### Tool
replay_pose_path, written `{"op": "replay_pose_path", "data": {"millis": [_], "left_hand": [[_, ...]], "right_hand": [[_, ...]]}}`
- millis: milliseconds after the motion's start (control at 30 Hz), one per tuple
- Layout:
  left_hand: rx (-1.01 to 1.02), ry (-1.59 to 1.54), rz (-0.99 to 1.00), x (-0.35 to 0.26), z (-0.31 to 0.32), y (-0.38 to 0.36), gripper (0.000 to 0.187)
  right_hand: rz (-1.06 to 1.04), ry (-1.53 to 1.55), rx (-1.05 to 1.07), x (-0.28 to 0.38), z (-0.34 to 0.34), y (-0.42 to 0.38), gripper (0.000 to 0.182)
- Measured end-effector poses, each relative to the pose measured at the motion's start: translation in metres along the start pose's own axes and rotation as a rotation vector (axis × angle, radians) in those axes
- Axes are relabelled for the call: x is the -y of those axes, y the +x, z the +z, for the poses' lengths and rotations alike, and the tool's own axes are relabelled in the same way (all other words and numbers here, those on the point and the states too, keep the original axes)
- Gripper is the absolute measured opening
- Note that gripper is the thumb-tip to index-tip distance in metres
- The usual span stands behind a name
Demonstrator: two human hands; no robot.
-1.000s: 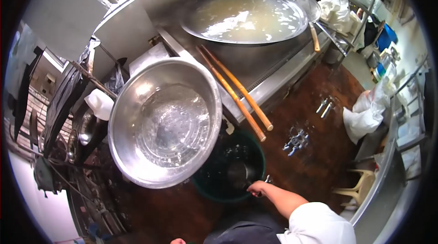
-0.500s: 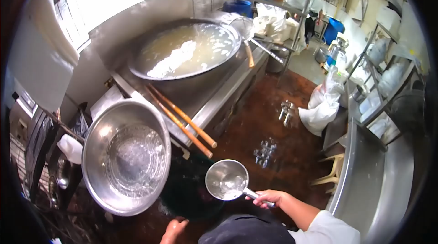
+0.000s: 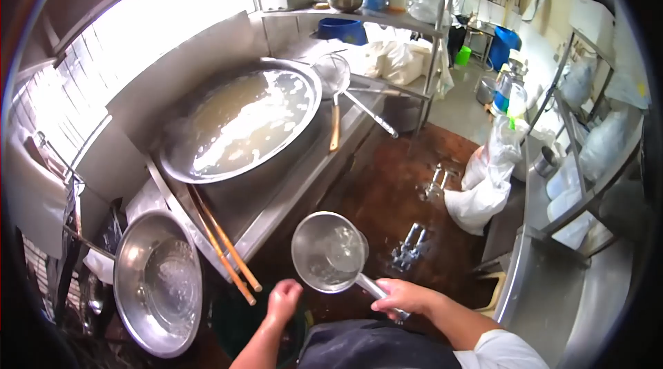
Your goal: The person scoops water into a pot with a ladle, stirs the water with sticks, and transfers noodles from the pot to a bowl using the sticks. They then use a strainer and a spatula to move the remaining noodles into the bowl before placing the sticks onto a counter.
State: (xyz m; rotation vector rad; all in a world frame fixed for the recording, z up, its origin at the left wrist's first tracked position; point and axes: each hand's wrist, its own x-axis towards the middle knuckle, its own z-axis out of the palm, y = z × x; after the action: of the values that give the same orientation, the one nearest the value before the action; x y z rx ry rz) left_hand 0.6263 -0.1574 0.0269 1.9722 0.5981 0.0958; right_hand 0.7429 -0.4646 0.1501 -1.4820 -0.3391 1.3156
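Observation:
My right hand [image 3: 394, 300] is wrapped round the handle of a metal water dipper [image 3: 330, 251], its bowl tilted towards me, with a little clear water or wet shine inside. To the left of the dipper, my left hand [image 3: 284, 300] is raised with curled fingers, and nothing shows in it. Beyond that hand, two long wooden sticks [image 3: 228, 245] reach over the edge of the stove counter. A large steel basin [image 3: 131, 286] with clear water stands tilted at the lower left. Below my left hand lies a dark green tub [image 3: 228, 327], partly hidden by my forearm.
A huge wok [image 3: 173, 170] of cloudy liquid sits in the counter [image 3: 276, 196]. A mesh strainer [image 3: 333, 72] rests by its rim. White sacks [image 3: 483, 193] stand on the wet brown floor [image 3: 373, 196], right. Steel shelving [image 3: 414, 22] rises behind; a person [image 3: 457, 20] stands far back.
My view has swung, so the wok and basin sit lower and further left. My left hand has come up beside the dipper. My right hand still holds the dipper, and a distant person now shows.

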Motion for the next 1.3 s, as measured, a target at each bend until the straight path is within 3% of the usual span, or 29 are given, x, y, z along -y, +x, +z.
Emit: {"op": "replay_pose_path", "data": {"millis": [67,133,200,233,300,333,367,433,467,533,567,600,633,800,933,1000,1067,1133,1200,1267,1300], "left_hand": [[-0.22,-0.559,-0.314,-0.049,0.0,0.056,0.024],[-0.233,-1.135,-0.382,-0.059,0.0,0.121,0.016],[-0.157,-1.39,-0.259,-0.006,0.016,0.206,0.014],[-0.161,-1.398,-0.266,-0.009,0.021,0.22,0.014],[-0.446,-1.383,-0.286,-0.052,0.037,0.274,0.02],[-0.387,-1.414,-0.355,-0.119,0.028,0.263,0.022],[-0.378,-1.442,-0.354,-0.117,0.036,0.286,0.022],[-0.108,-1.377,-0.17,-0.089,0.046,0.324,0.023],[-0.115,-1.382,-0.175,-0.091,0.045,0.326,0.023],[0.272,-1.108,-0.317,-0.109,0.032,0.312,0.015],[0.164,-0.88,-0.329,-0.125,0.039,0.302,0.026],[0.204,-0.864,-0.366,-0.147,0.037,0.288,0.04],[0.244,-0.837,-0.38,-0.126,0.042,0.288,0.043],[-0.049,-0.437,-0.609,-0.096,0.065,0.251,0.027],[-0.236,-0.308,-0.635,-0.117,0.1,0.273,0.034],[-0.412,0.124,-0.156,-0.129,0.122,0.301,0.048],[-0.38,0.27,-0.255,-0.178,0.142,0.324,0.061],[-0.37,0.36,-0.296,-0.178,0.163,0.348,0.066],[-0.286,0.431,-0.334,-0.184,0.176,0.361,0.066],[-0.253,0.462,-0.325,-0.19,0.182,0.366,0.064],[-0.225,0.444,-0.343,-0.196,0.183,0.365,0.063]], "right_hand": [[-0.062,-0.084,-0.006,0.034,-0.015,0.01,0.029],[-0.109,-0.089,-0.017,0.055,-0.036,0.03,0.03],[-0.125,-0.06,-0.047,0.08,-0.059,0.048,0.029],[-0.093,-0.023,-0.029,0.091,-0.073,0.057,0.028],[-0.101,0.105,0.03,0.112,-0.101,0.075,0.027],[-0.105,0.088,0.008,0.128,-0.114,0.079,0.027],[-0.084,0.133,0.026,0.143,-0.125,0.082,0.03],[-0.049,0.238,0.041,0.168,-0.154,0.089,0.04],[-0.049,0.281,0.042,0.185,-0.169,0.091,0.046],[-0.092,0.325,0.04,0.211,-0.21,0.101,0.046],[-0.115,0.316,0.021,0.227,-0.233,0.106,0.045],[-0.138,0.301,0.003,0.244,-0.257,0.112,0.045],[-0.177,0.268,-0.018,0.261,-0.283,0.118,0.04],[-0.343,-0.238,-0.238,0.354,-0.406,0.178,0.018],[-0.482,-0.567,-0.435,0.402,-0.496,0.24,0.025],[-0.492,-0.67,-0.49,0.417,-0.542,0.27,0.028],[-0.512,-0.776,-0.546,0.423,-0.568,0.287,0.031],[-0.391,-0.802,-0.63,0.436,-0.574,0.285,0.035],[-0.312,-0.84,-0.621,0.44,-0.578,0.283,0.039],[-0.429,-1.135,-0.784,0.432,-0.592,0.289,0.045],[-0.37,-1.127,-0.801,0.427,-0.593,0.286,0.05]]}}
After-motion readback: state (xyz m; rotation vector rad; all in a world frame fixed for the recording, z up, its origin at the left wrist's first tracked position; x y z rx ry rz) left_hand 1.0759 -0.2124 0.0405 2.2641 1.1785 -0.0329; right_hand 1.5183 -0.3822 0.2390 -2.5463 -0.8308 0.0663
